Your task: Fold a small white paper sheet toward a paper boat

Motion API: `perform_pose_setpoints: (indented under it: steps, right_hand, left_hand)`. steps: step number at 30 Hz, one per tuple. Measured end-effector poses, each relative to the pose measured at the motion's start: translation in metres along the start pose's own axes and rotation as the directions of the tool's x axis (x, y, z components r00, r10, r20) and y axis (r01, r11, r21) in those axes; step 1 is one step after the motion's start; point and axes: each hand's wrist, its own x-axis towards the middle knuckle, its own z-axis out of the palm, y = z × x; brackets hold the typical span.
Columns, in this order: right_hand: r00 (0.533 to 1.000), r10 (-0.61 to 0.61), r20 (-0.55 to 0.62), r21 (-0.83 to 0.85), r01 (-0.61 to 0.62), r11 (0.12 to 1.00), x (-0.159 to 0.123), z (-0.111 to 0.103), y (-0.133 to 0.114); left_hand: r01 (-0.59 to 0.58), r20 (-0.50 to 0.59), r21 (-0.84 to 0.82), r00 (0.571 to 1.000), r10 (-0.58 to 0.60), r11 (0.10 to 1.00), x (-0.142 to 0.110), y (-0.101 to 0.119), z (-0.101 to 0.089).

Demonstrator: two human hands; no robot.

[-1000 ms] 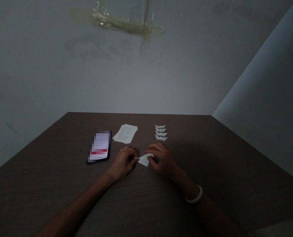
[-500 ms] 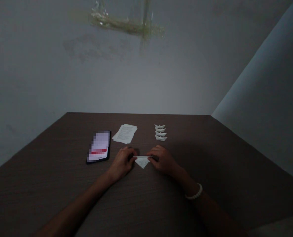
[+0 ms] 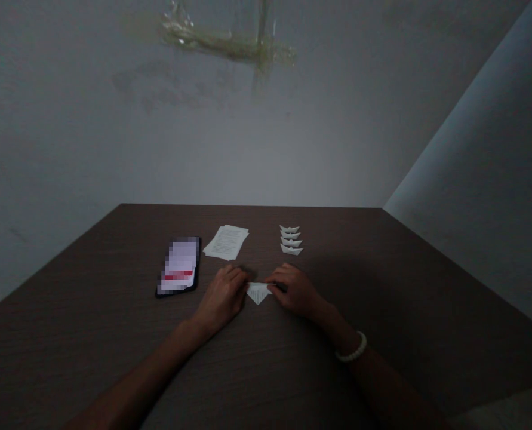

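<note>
Both ends of the small white folded paper triangle [image 3: 258, 292] are held: the left hand [image 3: 223, 291] pinches its left end, the right hand [image 3: 295, 290] its right end. It is between them, over the dark brown wood-grain bench [image 3: 257, 370], point toward the person. For a clean crease, one should match the edges, then press evenly along the fold. Print is on the triangle and the white paper sheets [image 3: 227, 242], too small for reading; the black rectangular phone [image 3: 179, 266] shows a pixelated screen, no readable brand.

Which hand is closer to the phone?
Left. The left hand is just right of the phone, not touching it; the right hand is farther over, past the folded paper.
</note>
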Motion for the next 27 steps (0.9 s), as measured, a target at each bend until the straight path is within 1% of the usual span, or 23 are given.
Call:
perform_pose_setpoints:
  steps: [3,5,8,11,15,20,23,27]
  right_hand:
    - [1.0,-0.001,0.01,-0.002,0.001,1.0,0.001,-0.001,-0.001]
    - [1.0,-0.002,0.008,-0.001,0.002,1.0,0.001,0.0,-0.001]
    - [1.0,0.008,-0.007,0.008,-0.008,1.0,0.001,0.001,0.0]
    - [0.998,0.056,-0.031,0.054,-0.055,0.997,0.0,0.003,0.0]
    - [0.987,0.151,-0.052,0.138,-0.143,0.98,0.001,0.003,-0.003]
    - [0.985,0.167,-0.051,0.168,-0.156,0.973,0.002,0.003,-0.005]
    - [0.989,0.138,-0.06,0.162,-0.127,0.979,0.002,0.001,-0.006]
    - [0.996,0.02,-0.092,0.14,-0.007,0.99,0.002,-0.008,-0.009]
  left_hand:
    - [-0.072,-0.035,0.038,0.997,0.073,0.997,-0.003,0.005,-0.003]
    - [-0.129,0.002,0.051,0.992,0.129,0.99,-0.005,0.008,-0.005]
    - [-0.209,0.086,0.016,0.974,0.207,0.978,-0.005,0.012,-0.008]
    - [-0.246,0.129,-0.014,0.961,0.246,0.969,-0.005,0.012,-0.008]
    - [-0.242,0.135,-0.005,0.961,0.241,0.97,-0.005,0.01,-0.006]
    - [-0.211,0.128,-0.003,0.969,0.21,0.977,-0.005,0.011,-0.005]
    - [-0.205,0.13,-0.011,0.97,0.204,0.979,-0.004,0.011,-0.005]
    - [-0.169,0.116,-0.008,0.979,0.169,0.986,-0.004,0.01,-0.004]
